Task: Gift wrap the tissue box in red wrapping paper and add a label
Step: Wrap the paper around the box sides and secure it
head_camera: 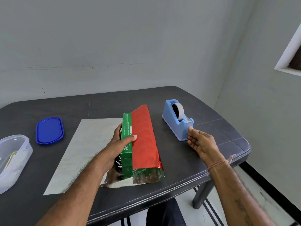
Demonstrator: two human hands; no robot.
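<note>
A green tissue box (126, 128) lies lengthwise in the middle of the dark table. Red wrapping paper (143, 137) is folded over its right half, and the paper's silver underside (84, 149) spreads flat to the left. My left hand (119, 144) grips the box from the left, its thumb pressing the red paper's edge onto the top. My right hand (199, 142) hovers at the near end of the blue tape dispenser (176, 118), fingertips close to the tape's cutting edge. No tape shows between the fingers.
A blue lid (49, 130) lies at the left of the dark table (211, 160). A clear plastic container (13, 159) with paper items inside stands at the far left edge. The table's front and right edges are near my arms.
</note>
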